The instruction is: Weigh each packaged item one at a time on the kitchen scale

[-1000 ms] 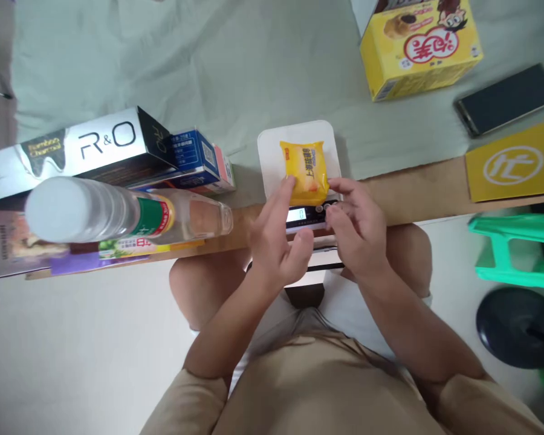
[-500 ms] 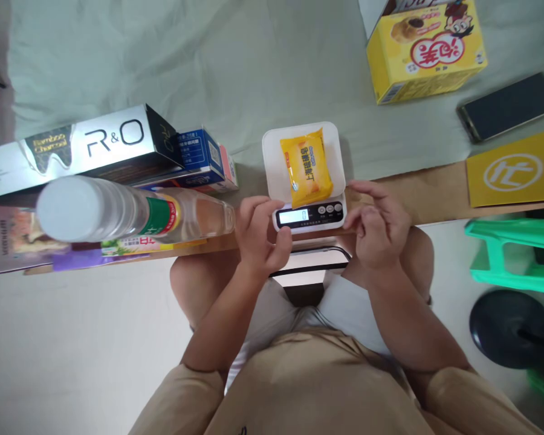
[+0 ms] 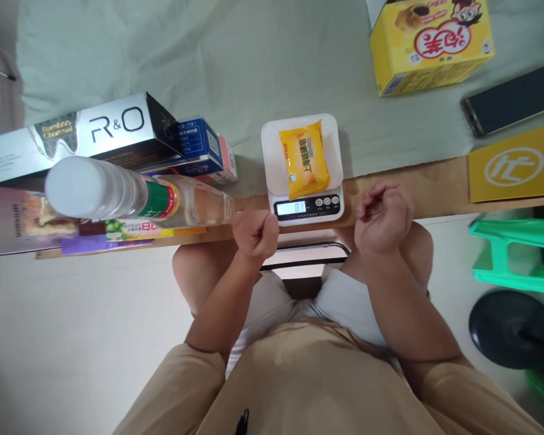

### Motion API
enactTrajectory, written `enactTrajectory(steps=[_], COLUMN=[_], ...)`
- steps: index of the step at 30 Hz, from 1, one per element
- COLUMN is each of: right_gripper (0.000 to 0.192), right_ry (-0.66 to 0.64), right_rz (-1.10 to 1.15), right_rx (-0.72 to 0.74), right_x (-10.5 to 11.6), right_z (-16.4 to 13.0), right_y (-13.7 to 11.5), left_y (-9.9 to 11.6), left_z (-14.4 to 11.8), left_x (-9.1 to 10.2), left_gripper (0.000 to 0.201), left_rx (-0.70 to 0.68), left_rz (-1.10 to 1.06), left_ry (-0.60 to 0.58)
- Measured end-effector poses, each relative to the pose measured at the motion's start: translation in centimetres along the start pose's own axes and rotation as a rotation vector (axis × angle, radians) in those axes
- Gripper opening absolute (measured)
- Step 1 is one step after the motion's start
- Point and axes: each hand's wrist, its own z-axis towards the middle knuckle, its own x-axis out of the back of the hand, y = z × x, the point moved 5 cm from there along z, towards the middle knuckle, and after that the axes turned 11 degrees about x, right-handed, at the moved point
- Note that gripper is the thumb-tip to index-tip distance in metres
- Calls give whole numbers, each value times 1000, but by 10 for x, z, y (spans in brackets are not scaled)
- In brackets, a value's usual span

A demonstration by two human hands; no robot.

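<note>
Holding left hand and right hand loosely curled, flanking a white scale with the fingers, reading 81, bearing a yellow packet beyond the fingers.

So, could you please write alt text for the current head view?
A yellow packet lies on a white scale whose display reads 81. The person's curled left hand and right hand flank its near end, holding nothing visible. A bottle and silver box are at left, a yellow carton and phone at right.

Your green-clothed table carries a white scale, silver box, capped bottle, yellow carton and dark phone.
</note>
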Motion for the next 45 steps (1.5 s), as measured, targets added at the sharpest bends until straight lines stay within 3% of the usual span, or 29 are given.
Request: enactTrajectory(steps=[10,15,19,24,29,32,36,45], right_gripper=[28,28,28,29,28,27,29,23], right_ry=[-37,-35,-53,-55,-55,-74,-99,-88], right_rz=[-25,14,-3,-3,-10,-1,-21,-74], right_rx=[42,57,49,53,57,64,86,88], right_x=[1,0,0,1,1,1,2,-4], right_z=[-3,-4,-5,-6,-6,-6,-7,-8], right_y=[2,1,0,1,1,1,3,3], left_y=[-4,3,5,8,9,8,7,15], left_z=[-2,3,4,1,-1,1,4,2], left_x=[-2,0,-1,-5,-6,-5,-1,-5], left_gripper=[42,29,37,38,40,29,28,29], left_rx=[56,-36,-166,-232,-144,-78,-111,-249], left_rz=[-58,-100,-156,-235,-181,-122,-100,-214], left_ry=[157,175,123,10,48,106,148,-50])
